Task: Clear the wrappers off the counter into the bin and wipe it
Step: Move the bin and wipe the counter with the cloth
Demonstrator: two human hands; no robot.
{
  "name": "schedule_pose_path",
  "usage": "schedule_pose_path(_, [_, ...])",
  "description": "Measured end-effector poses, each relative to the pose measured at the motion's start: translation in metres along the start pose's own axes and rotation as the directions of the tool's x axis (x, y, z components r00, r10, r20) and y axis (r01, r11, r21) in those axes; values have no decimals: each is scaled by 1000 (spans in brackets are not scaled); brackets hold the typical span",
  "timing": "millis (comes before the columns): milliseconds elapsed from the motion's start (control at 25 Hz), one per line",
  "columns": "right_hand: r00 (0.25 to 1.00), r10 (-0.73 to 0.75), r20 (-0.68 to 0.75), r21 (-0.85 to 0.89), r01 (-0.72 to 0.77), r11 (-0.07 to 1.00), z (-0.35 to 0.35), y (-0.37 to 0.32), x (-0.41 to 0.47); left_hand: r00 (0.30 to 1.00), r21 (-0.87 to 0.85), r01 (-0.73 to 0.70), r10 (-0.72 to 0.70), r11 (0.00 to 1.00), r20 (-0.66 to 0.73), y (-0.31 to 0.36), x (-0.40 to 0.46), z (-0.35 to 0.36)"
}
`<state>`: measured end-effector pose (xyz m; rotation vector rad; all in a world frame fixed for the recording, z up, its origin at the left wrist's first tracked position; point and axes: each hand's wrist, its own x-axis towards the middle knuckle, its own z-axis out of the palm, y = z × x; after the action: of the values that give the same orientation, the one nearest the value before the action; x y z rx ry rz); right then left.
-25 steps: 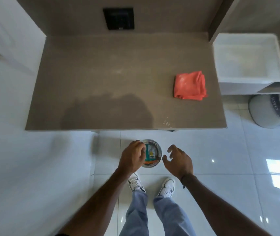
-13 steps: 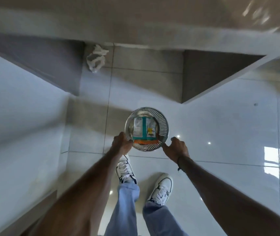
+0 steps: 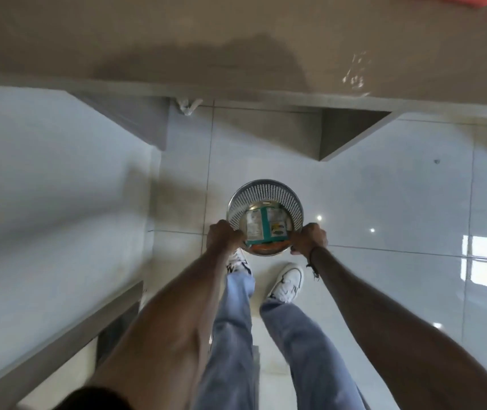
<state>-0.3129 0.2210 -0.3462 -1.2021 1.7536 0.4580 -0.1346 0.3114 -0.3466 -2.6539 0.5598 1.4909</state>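
While wrappers (image 3: 265,226) fill bin (image 3: 265,193) | left hand (image 3: 223,238), right hand (image 3: 308,238) flank rim

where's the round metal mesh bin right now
In the head view the round metal mesh bin sits centre frame over the tiled floor, below the counter edge, gripped at its rim by the left hand and right hand.

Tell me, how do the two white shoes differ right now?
The left shoe is mostly hidden behind the left hand and forearm; the right shoe shows nearly whole. The left shoe lies partly under the metal bin that both hands grip; the right shoe sits nearer the camera, clear of it. Both are white with dark trim, on the tile floor.
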Motion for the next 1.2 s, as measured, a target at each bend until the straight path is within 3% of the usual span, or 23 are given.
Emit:
schedule_pose_path(240, [996, -75, -51, -86, 70, 994, -102, -16, -156, 975, -231, -41, 89, 972, 202, 16, -144, -87])
schedule_pose_path(360, [974, -204, -102, -173, 185, 967, -151, -48, -192, 968, -494, 50, 79, 868, 236, 39, -182, -122])
schedule_pose_path(440, [944, -301, -132, -250, 262, 932, -181, -71, -208, 965, -567, 57, 99, 822, 242, 57, -195, -141])
schedule_pose_path(600, [872, -433, -226, -316, 355, 880, -236, -113, -228, 974, -549, 10, 116, 836, 195, 77, -208, -166])
schedule_pose_path(760, [663, -643, -383, -477, 455, 752, -284, -144, -221, 989, -442, -19, 81, 897, 121, 85, -200, -178])
schedule_pose_path(840, [601, -713, -363, -602, 433, 671, -306, -164, -205, 992, -427, 5, 48, 904, 115, 87, -196, -181])
schedule_pose_path(960, [568, -793, -219, -786, 378, 488, -326, -201, -176, 994, -410, 60, -16, 910, 111, 87, -191, -179])
schedule_pose_path(1040, [588, -799, -127, -864, 329, 380, -331, -224, -157, 993, -432, 100, -60, 896, 106, 87, -186, -175])
schedule_pose_path(1200, [619, -778, -110, -873, 313, 373, -339, -244, -121, 985, -479, 169, -133, 861, 107, 92, -174, -167])
